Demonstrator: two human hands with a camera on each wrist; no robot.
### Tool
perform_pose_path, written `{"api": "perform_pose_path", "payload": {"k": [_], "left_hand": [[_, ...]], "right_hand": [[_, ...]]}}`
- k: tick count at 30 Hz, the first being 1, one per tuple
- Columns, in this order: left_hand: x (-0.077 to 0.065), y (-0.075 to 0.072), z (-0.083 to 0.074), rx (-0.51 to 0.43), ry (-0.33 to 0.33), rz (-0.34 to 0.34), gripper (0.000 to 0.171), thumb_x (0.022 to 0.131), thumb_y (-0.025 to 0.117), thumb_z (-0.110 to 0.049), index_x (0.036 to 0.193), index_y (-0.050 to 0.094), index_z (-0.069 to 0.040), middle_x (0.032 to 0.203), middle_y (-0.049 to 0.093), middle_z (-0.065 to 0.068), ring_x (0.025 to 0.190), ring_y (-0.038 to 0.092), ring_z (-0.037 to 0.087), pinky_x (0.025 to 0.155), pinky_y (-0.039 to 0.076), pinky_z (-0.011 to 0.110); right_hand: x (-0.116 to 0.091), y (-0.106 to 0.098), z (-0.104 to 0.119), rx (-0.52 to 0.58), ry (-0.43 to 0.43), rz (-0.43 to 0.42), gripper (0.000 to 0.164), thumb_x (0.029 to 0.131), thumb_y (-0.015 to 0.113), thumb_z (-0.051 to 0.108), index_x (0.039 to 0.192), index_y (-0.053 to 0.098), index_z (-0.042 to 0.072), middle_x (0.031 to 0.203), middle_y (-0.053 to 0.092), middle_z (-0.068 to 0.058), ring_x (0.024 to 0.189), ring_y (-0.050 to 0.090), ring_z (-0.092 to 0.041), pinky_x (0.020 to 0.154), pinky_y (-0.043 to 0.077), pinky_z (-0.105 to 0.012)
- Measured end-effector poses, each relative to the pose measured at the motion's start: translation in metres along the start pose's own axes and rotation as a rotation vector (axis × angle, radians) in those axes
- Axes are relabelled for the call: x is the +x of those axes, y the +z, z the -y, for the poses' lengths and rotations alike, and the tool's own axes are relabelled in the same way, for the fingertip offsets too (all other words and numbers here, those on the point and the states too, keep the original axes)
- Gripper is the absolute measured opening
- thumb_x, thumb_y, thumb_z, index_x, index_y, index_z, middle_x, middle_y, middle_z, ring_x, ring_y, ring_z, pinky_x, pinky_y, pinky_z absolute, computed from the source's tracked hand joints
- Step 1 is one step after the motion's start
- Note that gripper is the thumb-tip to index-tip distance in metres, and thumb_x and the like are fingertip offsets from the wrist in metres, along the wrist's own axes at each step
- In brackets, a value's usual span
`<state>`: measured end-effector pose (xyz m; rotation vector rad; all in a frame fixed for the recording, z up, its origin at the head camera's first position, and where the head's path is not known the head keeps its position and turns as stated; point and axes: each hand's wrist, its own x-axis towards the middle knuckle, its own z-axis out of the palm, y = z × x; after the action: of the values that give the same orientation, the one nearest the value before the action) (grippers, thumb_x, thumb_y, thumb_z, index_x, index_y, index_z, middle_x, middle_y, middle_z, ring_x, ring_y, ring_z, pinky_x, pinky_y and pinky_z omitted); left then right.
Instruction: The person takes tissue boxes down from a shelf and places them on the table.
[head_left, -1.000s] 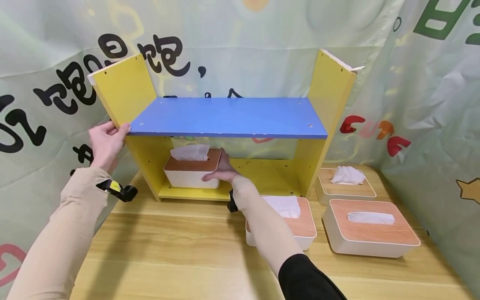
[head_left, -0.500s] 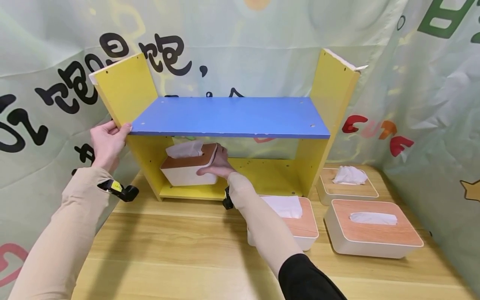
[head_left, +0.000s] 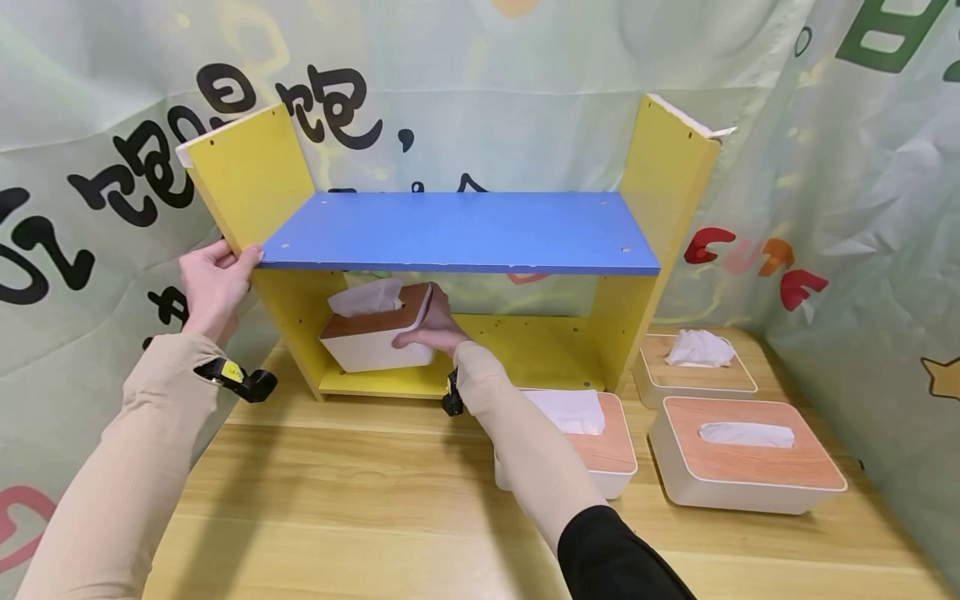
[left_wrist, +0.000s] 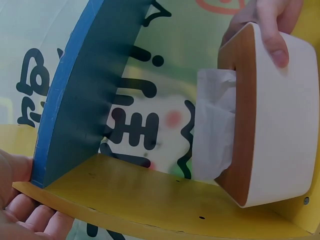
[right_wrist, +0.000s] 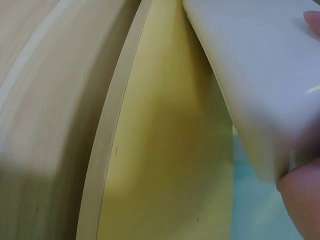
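Observation:
A white tissue box (head_left: 377,350) with a brown wood lid and a tissue sticking out is in the lower compartment of a yellow and blue shelf unit (head_left: 457,233), at its left side. My right hand (head_left: 437,323) grips the box by its right end, thumb on the front face. The box tilts, its right end raised above the yellow bottom board (right_wrist: 165,150). My left hand (head_left: 213,283) holds the unit's left side panel where the blue board meets it. In the left wrist view, its thumb is at the blue board (left_wrist: 75,100) and its fingers lie outside the panel.
Three more tissue boxes stand on the wooden table (head_left: 337,500) at the right: one (head_left: 611,442) partly behind my right forearm, a large one (head_left: 750,492) and a lower one (head_left: 660,392) behind it. A printed cloth (head_left: 525,67) hangs behind the unit.
My right hand has shifted slightly left and up. The tissue box in it has gone from sitting level to tilting, right end raised. My left hand has stayed on the panel.

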<state>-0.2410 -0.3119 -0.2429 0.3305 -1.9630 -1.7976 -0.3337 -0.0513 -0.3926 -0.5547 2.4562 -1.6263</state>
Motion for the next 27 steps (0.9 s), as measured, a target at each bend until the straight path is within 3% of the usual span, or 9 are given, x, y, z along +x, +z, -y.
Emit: {"api": "perform_pose_path", "payload": {"k": [5, 14, 16, 21, 27], "left_hand": [[0.0, 0.0, 0.001, -0.001, -0.006, -0.001, 0.055, 0.092, 0.07, -0.014, 0.141, 0.053, 0.004, 0.061, 0.065, -0.026, 0.063, 0.062, -0.009, 0.055, 0.048, 0.009], [-0.001, 0.0, 0.0, -0.009, -0.004, 0.0, 0.054, 0.092, 0.07, -0.013, 0.141, 0.054, 0.004, 0.062, 0.066, -0.026, 0.062, 0.062, -0.008, 0.054, 0.048, 0.01], [-0.001, 0.0, 0.0, -0.023, 0.001, 0.001, 0.054, 0.092, 0.07, -0.012, 0.14, 0.054, 0.005, 0.062, 0.067, -0.025, 0.063, 0.062, -0.008, 0.054, 0.048, 0.01], [-0.002, 0.0, 0.0, -0.033, 0.01, 0.0, 0.054, 0.092, 0.069, -0.011, 0.14, 0.053, 0.006, 0.063, 0.067, -0.025, 0.064, 0.063, -0.008, 0.056, 0.049, 0.009], [-0.002, 0.0, 0.0, 0.034, 0.016, -0.009, 0.052, 0.093, 0.069, -0.014, 0.14, 0.055, 0.004, 0.061, 0.064, -0.028, 0.064, 0.062, -0.009, 0.058, 0.049, 0.008]], "right_hand": [[-0.002, 0.002, 0.003, 0.061, 0.015, -0.023, 0.132, 0.07, 0.089, 0.016, 0.163, -0.004, 0.015, 0.171, 0.0, -0.008, 0.159, 0.007, -0.026, 0.128, 0.017, -0.045], [-0.006, 0.001, 0.009, 0.175, 0.052, -0.086, 0.13, 0.067, 0.089, 0.01, 0.163, 0.001, 0.016, 0.171, 0.003, -0.007, 0.158, 0.01, -0.027, 0.128, 0.017, -0.046], [-0.006, -0.001, 0.011, 0.173, 0.059, -0.101, 0.129, 0.067, 0.089, 0.011, 0.163, 0.003, 0.016, 0.171, 0.005, -0.007, 0.158, 0.011, -0.027, 0.128, 0.019, -0.047], [-0.005, -0.003, 0.017, 0.169, 0.034, -0.156, 0.122, 0.063, 0.091, 0.01, 0.16, 0.017, 0.015, 0.163, 0.026, -0.01, 0.149, 0.03, -0.03, 0.124, 0.028, -0.047], [-0.01, -0.008, 0.026, 0.197, 0.034, -0.189, 0.121, 0.063, 0.092, 0.009, 0.159, 0.019, 0.016, 0.161, 0.03, -0.01, 0.148, 0.03, -0.03, 0.125, 0.026, -0.046]]}}
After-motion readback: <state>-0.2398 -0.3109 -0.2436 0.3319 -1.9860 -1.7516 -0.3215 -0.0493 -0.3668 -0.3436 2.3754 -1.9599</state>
